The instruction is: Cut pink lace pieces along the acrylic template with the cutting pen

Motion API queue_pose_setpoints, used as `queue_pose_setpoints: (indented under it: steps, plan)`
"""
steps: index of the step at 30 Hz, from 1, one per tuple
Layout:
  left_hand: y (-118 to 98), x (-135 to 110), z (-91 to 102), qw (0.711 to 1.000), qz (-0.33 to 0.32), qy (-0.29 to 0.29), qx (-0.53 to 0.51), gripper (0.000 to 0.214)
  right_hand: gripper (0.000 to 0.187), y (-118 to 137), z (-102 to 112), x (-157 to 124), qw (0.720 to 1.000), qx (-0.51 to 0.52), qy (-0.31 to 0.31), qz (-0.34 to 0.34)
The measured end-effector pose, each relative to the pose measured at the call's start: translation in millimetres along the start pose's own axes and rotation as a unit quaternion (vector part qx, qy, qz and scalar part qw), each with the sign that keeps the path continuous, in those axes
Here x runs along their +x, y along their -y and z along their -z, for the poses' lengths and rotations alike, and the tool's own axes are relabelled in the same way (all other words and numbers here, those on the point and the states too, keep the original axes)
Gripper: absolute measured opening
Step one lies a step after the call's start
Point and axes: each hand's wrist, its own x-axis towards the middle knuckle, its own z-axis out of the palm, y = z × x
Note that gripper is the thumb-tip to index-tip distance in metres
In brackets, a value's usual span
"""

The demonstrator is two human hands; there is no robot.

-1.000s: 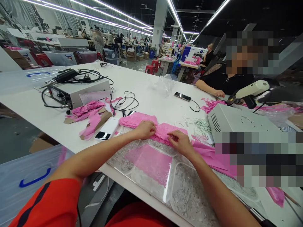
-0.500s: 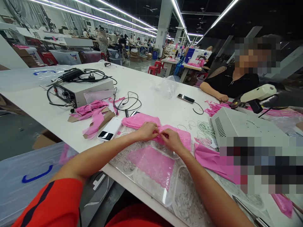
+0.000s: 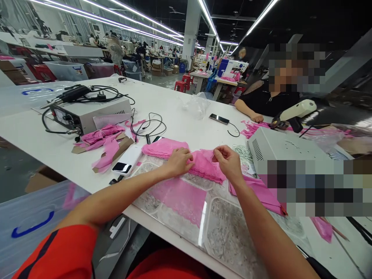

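A stack of pink lace pieces (image 3: 203, 164) lies on the white table (image 3: 174, 112) in front of me. My left hand (image 3: 178, 162) rests on the stack's left side with its fingers curled onto the lace. My right hand (image 3: 229, 162) is raised just above the stack's right end, fingers pinched together on something too small to make out. A second pink lace stack (image 3: 162, 147) lies to the left. A single pink lace piece (image 3: 180, 198) sits under a clear plastic tray (image 3: 203, 224) at the table's near edge.
A grey control box (image 3: 87, 110) with black cables stands at the left, with pink fabric scraps (image 3: 101, 139) and a phone (image 3: 125, 162) beside it. A grey machine (image 3: 279, 147) is at the right. A person in black (image 3: 270, 102) sits across; another phone (image 3: 219, 118) lies there.
My right hand has lifted off the lace stack and moved right, now pinched in the air. My left hand stays on the stack. The view has shifted slightly.
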Motion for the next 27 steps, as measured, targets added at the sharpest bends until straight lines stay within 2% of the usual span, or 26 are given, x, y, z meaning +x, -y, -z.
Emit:
queue_pose_setpoints:
  steps: [6,8,10,13,16,18,19,22,24,27]
  plan:
    - [-65,18,-33.5,0.998,0.065,-0.016,-0.018,0.045,0.033,12,10,-8,0.994,0.013,-0.109,0.006]
    - [-82,28,-43.9,0.996,0.082,-0.021,-0.018,0.042,0.032,16,18,-11,0.990,0.011,-0.141,0.008]
    - [-94,36,-48.8,0.996,0.083,-0.027,-0.020,0.030,0.033,20,32,-18,0.984,0.005,-0.179,0.011]
    - [-103,33,-47.0,0.998,0.041,-0.029,-0.025,0.015,0.032,21,61,-44,0.969,-0.011,-0.246,0.007]
    - [-105,10,-40.9,0.998,-0.053,-0.016,-0.034,0.011,0.024,10,92,-92,0.955,-0.075,-0.285,-0.034]
    - [-104,-12,-37.5,0.989,-0.139,0.016,-0.046,0.008,0.019,-1,109,-131,0.954,-0.154,-0.243,-0.081]
    - [-104,-24,-36.2,0.981,-0.183,0.038,-0.055,0.006,0.017,-7,116,-150,0.955,-0.204,-0.194,-0.094]
    - [-101,-51,-33.4,0.948,-0.286,0.110,-0.083,0.004,0.016,-16,130,-195,0.927,-0.349,-0.097,-0.099]
    - [-99,-58,-32.9,0.933,-0.318,0.135,-0.104,0.009,0.017,-16,133,-209,0.908,-0.403,-0.065,-0.094]
    - [-96,-59,-35.2,0.929,-0.324,0.125,-0.125,0.019,0.018,-13,130,-210,0.896,-0.436,-0.058,-0.058]
